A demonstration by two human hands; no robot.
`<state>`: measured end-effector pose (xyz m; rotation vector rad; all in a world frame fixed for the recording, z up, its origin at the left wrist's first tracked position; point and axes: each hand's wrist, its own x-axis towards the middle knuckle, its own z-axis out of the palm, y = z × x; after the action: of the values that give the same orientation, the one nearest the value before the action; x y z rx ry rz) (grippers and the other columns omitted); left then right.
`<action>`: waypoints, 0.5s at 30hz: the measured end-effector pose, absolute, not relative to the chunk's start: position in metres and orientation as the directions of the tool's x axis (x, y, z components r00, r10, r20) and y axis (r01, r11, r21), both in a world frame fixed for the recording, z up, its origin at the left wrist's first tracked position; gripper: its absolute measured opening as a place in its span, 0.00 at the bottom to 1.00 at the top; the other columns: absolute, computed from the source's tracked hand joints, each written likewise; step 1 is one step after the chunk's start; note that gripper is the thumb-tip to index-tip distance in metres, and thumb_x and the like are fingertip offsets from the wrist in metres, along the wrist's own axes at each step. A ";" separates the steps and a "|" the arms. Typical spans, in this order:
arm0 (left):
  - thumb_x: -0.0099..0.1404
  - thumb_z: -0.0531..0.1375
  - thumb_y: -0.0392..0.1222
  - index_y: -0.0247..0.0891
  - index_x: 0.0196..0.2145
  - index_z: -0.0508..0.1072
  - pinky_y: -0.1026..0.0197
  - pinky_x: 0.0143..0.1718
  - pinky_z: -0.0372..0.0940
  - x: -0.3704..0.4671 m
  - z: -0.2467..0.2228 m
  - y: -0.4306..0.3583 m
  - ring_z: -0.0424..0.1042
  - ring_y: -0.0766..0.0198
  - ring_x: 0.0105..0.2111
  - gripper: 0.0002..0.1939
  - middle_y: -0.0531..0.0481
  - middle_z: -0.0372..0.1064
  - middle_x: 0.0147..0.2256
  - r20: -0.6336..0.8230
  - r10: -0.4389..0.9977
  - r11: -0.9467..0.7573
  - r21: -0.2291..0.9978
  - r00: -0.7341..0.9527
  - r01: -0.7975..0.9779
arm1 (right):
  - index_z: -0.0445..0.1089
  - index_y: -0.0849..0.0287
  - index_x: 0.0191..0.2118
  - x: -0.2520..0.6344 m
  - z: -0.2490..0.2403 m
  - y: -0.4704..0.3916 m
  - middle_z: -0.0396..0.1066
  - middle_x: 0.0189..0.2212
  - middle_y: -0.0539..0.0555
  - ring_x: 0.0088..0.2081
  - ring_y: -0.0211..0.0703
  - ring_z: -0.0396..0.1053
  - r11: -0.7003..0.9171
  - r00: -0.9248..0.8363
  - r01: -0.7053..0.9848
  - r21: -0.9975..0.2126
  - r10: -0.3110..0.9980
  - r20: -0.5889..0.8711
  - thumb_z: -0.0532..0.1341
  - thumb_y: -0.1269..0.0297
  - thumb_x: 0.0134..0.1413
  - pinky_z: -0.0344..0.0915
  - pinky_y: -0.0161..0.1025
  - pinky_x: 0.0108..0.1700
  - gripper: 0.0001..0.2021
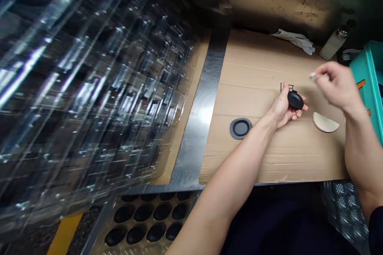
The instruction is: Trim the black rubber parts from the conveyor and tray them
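My left hand (283,107) holds a black oval part (295,100) over the cardboard sheet (248,67); a thin dark frame-like piece sticks out by the thumb. Up and to the right, my right hand (335,83) is blurred, its fingers pinched on a small whitish thing (312,76) that I cannot make out. On the cardboard below the hands lies a pale half-round pad (325,122). A grey oval dish-like part (241,128) rests left of my left forearm.
Stacked clear plastic trays (98,87) fill the left. Below them, another tray (134,223) holds several black round parts. A white glove (295,40) and a bottle (334,42) are at the back, with a teal crate (360,65) at right.
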<state>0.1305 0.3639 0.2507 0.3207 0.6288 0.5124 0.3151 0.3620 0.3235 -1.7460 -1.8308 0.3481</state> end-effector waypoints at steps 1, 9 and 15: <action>0.75 0.37 0.72 0.30 0.43 0.75 0.68 0.12 0.53 0.132 0.250 0.362 0.66 0.67 0.13 0.43 0.44 0.74 0.22 -0.473 0.551 0.819 0.465 0.687 -0.337 | 0.79 0.59 0.42 0.307 0.308 0.350 0.79 0.34 0.56 0.32 0.45 0.73 0.148 -0.019 0.796 -0.587 0.975 0.220 0.64 0.60 0.59 0.68 0.42 0.38 0.11; 0.68 0.43 0.80 0.34 0.35 0.74 0.69 0.13 0.52 0.137 0.252 0.352 0.65 0.70 0.12 0.44 0.48 0.71 0.19 -0.453 0.618 0.718 0.657 0.643 -0.228 | 0.81 0.54 0.42 0.296 0.278 0.327 0.81 0.38 0.54 0.38 0.50 0.76 0.267 -0.134 0.781 -0.565 0.955 0.266 0.62 0.59 0.61 0.70 0.46 0.43 0.10; 0.67 0.40 0.82 0.36 0.31 0.73 0.68 0.14 0.51 0.143 0.247 0.346 0.63 0.71 0.12 0.45 0.48 0.69 0.18 -0.449 0.678 0.626 0.767 0.582 -0.137 | 0.80 0.53 0.39 0.297 0.281 0.322 0.80 0.35 0.54 0.38 0.51 0.75 0.296 -0.201 0.838 -0.459 0.949 0.244 0.62 0.63 0.62 0.69 0.48 0.44 0.08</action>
<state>0.1430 0.3459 0.2475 0.7525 0.8169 0.5322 0.2971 0.3217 0.2810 -1.5899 -2.0927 0.3092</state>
